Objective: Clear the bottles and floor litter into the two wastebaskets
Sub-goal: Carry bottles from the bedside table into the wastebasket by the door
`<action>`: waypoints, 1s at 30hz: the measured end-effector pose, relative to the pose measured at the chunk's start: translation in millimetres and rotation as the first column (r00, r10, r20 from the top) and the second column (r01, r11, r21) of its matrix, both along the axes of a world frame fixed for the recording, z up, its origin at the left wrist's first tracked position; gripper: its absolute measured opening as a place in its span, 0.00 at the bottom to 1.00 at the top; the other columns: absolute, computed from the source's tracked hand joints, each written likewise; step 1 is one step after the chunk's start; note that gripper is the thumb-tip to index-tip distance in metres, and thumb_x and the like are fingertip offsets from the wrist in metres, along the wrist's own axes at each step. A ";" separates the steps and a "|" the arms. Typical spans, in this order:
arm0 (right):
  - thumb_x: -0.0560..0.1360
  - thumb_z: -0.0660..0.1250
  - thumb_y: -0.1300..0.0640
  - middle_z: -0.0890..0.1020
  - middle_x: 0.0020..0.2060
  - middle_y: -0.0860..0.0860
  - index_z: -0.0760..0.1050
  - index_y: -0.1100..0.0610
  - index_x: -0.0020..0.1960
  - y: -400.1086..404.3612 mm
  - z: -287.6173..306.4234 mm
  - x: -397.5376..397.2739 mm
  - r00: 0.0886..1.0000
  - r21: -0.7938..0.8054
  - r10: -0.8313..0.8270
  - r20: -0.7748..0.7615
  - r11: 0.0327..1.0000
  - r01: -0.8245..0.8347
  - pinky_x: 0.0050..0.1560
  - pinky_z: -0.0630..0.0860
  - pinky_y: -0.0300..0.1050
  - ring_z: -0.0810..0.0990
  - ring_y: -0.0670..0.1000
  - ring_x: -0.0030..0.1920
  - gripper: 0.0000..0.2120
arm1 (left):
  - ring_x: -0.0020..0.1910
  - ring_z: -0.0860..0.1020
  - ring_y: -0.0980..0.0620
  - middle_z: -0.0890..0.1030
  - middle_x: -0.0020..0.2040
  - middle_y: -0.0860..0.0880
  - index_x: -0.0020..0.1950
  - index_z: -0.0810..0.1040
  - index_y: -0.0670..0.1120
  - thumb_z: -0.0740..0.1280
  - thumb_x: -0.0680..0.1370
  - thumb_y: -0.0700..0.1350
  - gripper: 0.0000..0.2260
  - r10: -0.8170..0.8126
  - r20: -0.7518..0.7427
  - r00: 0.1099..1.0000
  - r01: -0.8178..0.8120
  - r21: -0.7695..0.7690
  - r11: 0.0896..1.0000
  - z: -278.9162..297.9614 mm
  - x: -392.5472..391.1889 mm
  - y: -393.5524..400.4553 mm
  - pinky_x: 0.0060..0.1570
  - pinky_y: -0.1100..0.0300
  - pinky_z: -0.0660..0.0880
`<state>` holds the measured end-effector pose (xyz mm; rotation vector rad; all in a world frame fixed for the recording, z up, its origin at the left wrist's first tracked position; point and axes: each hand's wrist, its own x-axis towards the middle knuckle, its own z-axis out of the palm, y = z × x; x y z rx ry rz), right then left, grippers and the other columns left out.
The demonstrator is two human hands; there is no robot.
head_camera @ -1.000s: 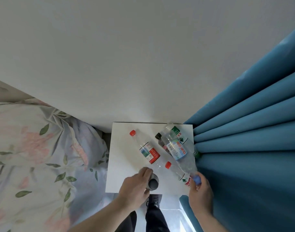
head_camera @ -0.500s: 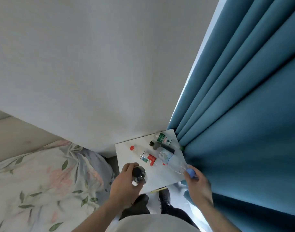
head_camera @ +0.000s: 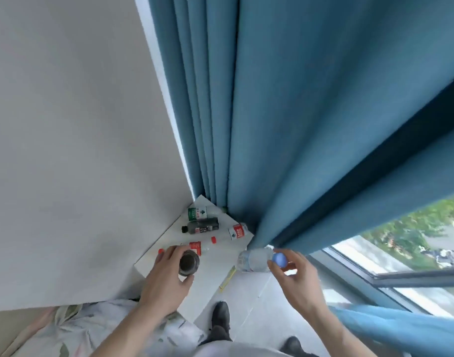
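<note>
My left hand (head_camera: 166, 276) grips a dark bottle (head_camera: 188, 263) seen end-on, just above the white bedside table (head_camera: 208, 276). My right hand (head_camera: 295, 278) pinches a clear bottle (head_camera: 253, 260) by its blue cap, held off the table's right edge. On the table lie a green-label bottle (head_camera: 197, 213), a dark bottle (head_camera: 202, 226) and two red-label clear bottles (head_camera: 235, 231) (head_camera: 195, 246). A yellow strip of litter (head_camera: 227, 275) lies on the floor. No wastebasket is in view.
Blue curtains (head_camera: 285, 124) hang right of the table, with a window (head_camera: 401, 253) beyond. A white wall (head_camera: 79, 150) fills the left. Floral bedding (head_camera: 92, 328) lies below the table. My dark shoes (head_camera: 220, 318) stand on the pale floor.
My view has swung right toward the curtain and window. The clear blue-capped bottle has left the table in my right hand. My left hand still holds the dark bottle.
</note>
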<state>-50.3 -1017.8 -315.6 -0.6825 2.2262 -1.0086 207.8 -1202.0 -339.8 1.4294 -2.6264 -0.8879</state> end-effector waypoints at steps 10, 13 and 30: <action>0.70 0.73 0.42 0.81 0.45 0.39 0.81 0.38 0.54 199.1 25.7 -36.6 0.935 -0.031 -0.326 -0.138 0.945 0.325 0.47 0.80 0.45 0.81 0.43 0.46 0.13 | 0.62 0.74 0.56 0.73 0.64 0.63 0.67 0.72 0.59 0.74 0.71 0.51 0.25 -0.582 -0.110 0.806 0.571 -0.116 0.813 62.8 -179.6 102.9 0.63 0.58 0.72; 0.70 0.74 0.45 0.81 0.47 0.37 0.81 0.38 0.53 285.5 38.7 -39.4 0.889 -0.051 -0.438 -0.132 0.899 0.435 0.49 0.78 0.40 0.81 0.41 0.48 0.12 | 0.60 0.75 0.57 0.74 0.62 0.63 0.65 0.75 0.57 0.76 0.70 0.49 0.25 -0.690 -0.150 0.708 0.678 -0.130 0.723 81.7 -231.6 176.3 0.59 0.62 0.71; 0.68 0.79 0.51 0.80 0.44 0.43 0.83 0.43 0.46 719.8 83.2 21.1 0.279 -0.089 -0.949 -0.144 0.294 0.952 0.46 0.75 0.32 0.81 0.42 0.43 0.09 | 0.54 0.77 0.61 0.76 0.57 0.67 0.63 0.70 0.66 0.75 0.69 0.54 0.25 -0.975 -0.221 -0.001 0.993 -0.115 0.025 139.3 -389.2 647.6 0.50 0.57 0.79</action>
